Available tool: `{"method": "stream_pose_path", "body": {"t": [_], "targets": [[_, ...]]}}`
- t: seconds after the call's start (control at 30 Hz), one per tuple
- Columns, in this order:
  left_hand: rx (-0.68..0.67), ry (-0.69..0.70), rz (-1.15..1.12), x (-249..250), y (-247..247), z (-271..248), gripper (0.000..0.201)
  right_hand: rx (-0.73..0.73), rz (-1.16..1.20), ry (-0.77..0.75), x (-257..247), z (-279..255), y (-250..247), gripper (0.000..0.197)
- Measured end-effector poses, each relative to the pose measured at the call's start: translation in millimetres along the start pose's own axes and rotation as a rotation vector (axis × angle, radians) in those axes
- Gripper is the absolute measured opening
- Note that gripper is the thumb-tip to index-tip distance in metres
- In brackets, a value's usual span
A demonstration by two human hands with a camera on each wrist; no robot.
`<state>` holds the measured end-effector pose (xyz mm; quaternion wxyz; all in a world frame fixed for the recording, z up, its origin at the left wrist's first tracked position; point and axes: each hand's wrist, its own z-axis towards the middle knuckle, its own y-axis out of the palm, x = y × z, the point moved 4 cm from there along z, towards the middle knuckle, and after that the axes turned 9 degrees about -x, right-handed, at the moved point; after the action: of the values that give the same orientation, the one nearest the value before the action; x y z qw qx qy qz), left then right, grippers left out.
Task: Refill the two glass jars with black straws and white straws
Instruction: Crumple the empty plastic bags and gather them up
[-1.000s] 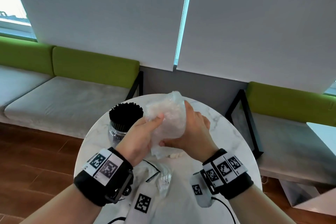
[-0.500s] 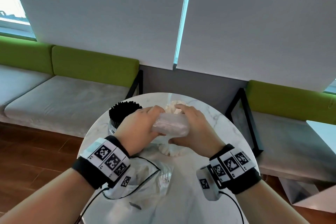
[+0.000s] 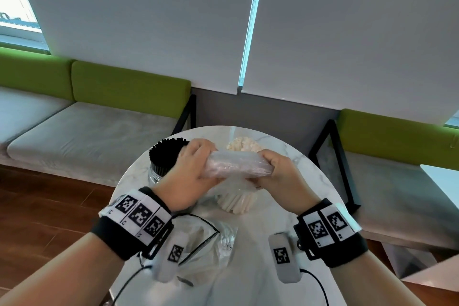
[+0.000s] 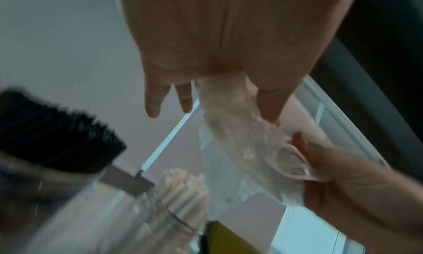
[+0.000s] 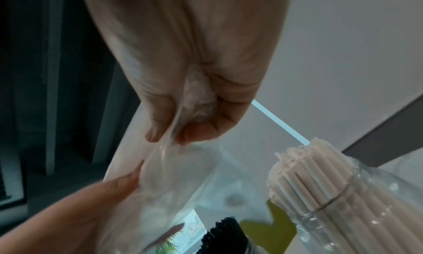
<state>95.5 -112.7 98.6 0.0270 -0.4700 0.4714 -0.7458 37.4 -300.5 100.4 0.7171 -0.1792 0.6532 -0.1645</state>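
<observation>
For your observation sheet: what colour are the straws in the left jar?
Black straws, clearest in the head view.

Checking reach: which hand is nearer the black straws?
Left. The left hand sits right beside the black straws, overlapping them in the head view; the right hand is farther, across the bag.

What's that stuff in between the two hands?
A clear plastic bag, rolled up and stretched from the left hand to the right hand. Each hand has a grip on one end. The head view shows it best.
</observation>
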Motion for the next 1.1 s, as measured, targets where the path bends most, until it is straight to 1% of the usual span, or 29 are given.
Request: {"method": "stream_pose_path", "body": {"t": [0.07, 0.1, 0.13, 0.17, 0.2, 0.23, 0.27, 0.3, 0.33, 0.37, 0.4, 0.43, 0.47, 0.5, 0.53, 0.57, 0.6, 0.67, 0.7, 0.73, 0.77, 0.8, 0.87, 0.93, 1.0, 1.03, 1.07, 1.1], "targets": [[-0.123, -0.046, -0.494, 2.6, 14.3, -6.1, 0.066, 0.037, 0.07, -0.029, -4.9, 2.8, -0.2, 0.028], [-0.169, -0.071, -0.713, 5.6, 20.9, -9.0, 0.071, 0.062, 0.1, -0.045, -7.5, 4.3, 2.4, 0.024], [-0.198, -0.101, -0.879, 9.0, 27.5, -11.1, 0.08, 0.085, 0.116, -0.059, -10.5, 5.0, 6.9, 0.018], [-0.215, -0.128, -1.023, 12.1, 34.9, -11.6, 0.09, 0.098, 0.124, -0.062, -12.5, 5.2, 13.8, 0.017], [-0.231, -0.151, -1.155, 15.1, 41.7, -11.2, 0.097, 0.103, 0.142, -0.062, -13.6, 5.5, 22.2, 0.021], [-0.252, -0.153, -1.256, 17.9, 47.3, -9.9, 0.102, 0.104, 0.171, -0.066, -14.0, 5.9, 31.2, 0.027], [-0.269, -0.137, -1.326, 21.9, 50.9, -8.0, 0.103, 0.121, 0.143, -0.084, -13.8, 6.3, 38.4, 0.035], [-0.271, -0.113, -1.354, 26.2, 52.0, -5.8, 0.1, 0.156, 0.052, -0.115, -12.6, 7.0, 43.3, 0.045], [-0.253, -0.094, -1.354, 31.3, 50.5, -4.5, 0.093, 0.183, -0.087, -0.147, -11.6, 6.7, 47.4, 0.052], [-0.211, -0.09, -1.326, 35.4, 48.0, -3.3, 0.082, 0.203, -0.219, -0.182, -11.3, 5.3, 50.4, 0.055], [-0.152, -0.098, -1.29, 37.1, 45.0, -2.0, 0.067, 0.215, -0.331, -0.215, -11.3, 3.2, 52.3, 0.054], [-0.087, -0.111, -1.249, 35.2, 42.6, -0.4, 0.051, 0.22, -0.421, -0.247, -9.7, 0.8, 53.0, 0.053], [-0.032, -0.122, -1.222, 31.2, 41.1, 0.9, 0.041, 0.209, -0.492, -0.267, -10.0, -2.4, 52.0, 0.054], [0.012, -0.133, -1.206, 24.4, 40.2, 1.4, 0.04, 0.185, -0.548, -0.269, -7.5, -5.0, 48.9, 0.057], [0.047, -0.154, -1.199, 17.1, 39.6, 0.9, 0.047, 0.15, -0.582, -0.261, -5.5, -7.2, 44.4, 0.062], [0.079, -0.168, -1.197, 9.5, 39.1, 0.1, 0.056, 0.114, -0.572, -0.246, -2.5, -8.5, 38.6, 0.067], [0.108, -0.167, -1.2, 3.5, 37.5, -0.2, 0.063, 0.082, -0.493, -0.222, 1.0, -8.4, 32.0, 0.072], [0.149, -0.138, -1.163, -3.9, 33.4, -1.4, 0.064, 0.02, -0.153, -0.116, 5.7, -5.3, 19.8, 0.086], [0.137, -0.114, -1.13, -4.0, 32.2, -2.0, 0.063, -0.025, 0.031, -0.063, 6.9, -3.5, 16.7, 0.091], [0.113, -0.097, -1.099, -2.1, 31.5, -2.5, 0.061, -0.072, 0.15, -0.028, 8.7, -1.1, 15.4, 0.09], [0.09, -0.085, -1.072, -1.2, 31.6, -2.4, 0.06, -0.098, 0.188, -0.011, 8.2, 0.4, 14.5, 0.083], [0.086, -0.075, -1.05, -0.5, 31.5, -2.2, 0.059, -0.078, 0.174, -0.013, 7.6, 1.5, 13.9, 0.072], [0.123, -0.073, -1.005, -0.4, 30.0, -0.6, 0.054, 0.057, 0.165, -0.029, 4.4, 1.6, 14.7, 0.053], [0.165, -0.079, -0.986, -0.2, 30.4, 1.5, 0.046, 0.231, 0.186, -0.034, 3.4, -1.1, 19.2, 0.044], [0.202, -0.084, -0.999, 2.4, 32.0, 0.4, 0.036, 0.383, 0.141, -0.051, 0.1, -5.0, 26.4, 0.039], [0.217, -0.094, -1.017, 2.9, 32.5, -0.9, 0.038, 0.439, 0.103, -0.078, -3.3, -7.8, 31.3, 0.034], [0.219, -0.107, -1.051, 3.1, 33.0, -2.3, 0.045, 0.477, 0.06, -0.112, -5.9, -10.2, 37.4, 0.029], [0.208, -0.117, -1.095, 2.9, 33.3, -3.3, 0.057, 0.486, 0.033, -0.145, -7.8, -12.7, 44.8, 0.025]]}}
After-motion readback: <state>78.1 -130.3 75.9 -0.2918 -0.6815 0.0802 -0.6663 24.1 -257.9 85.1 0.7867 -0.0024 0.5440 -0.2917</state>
